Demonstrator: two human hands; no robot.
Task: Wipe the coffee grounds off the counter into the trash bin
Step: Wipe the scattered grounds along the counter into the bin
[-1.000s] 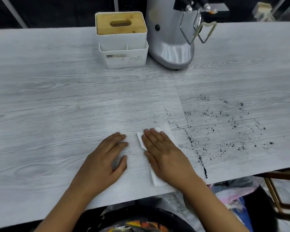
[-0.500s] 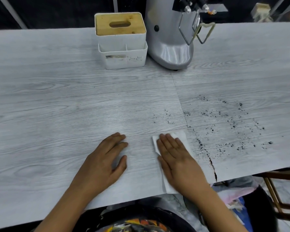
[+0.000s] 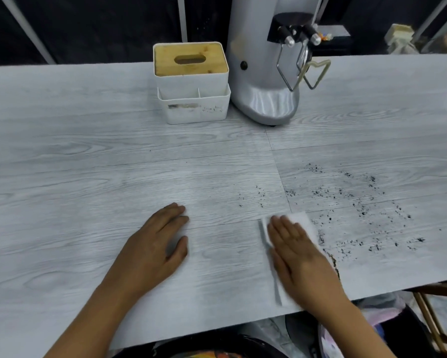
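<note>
Right hand (image 3: 303, 257), fingers straight and together, presses a tissue (image 3: 298, 220) flat; coffee grounds (image 3: 356, 215) lie just beyond its fingertips. Left hand (image 3: 152, 250) rests flat, thumb spread.

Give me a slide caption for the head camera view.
Right hand presses tissue toward coffee grounds on counter.
</note>
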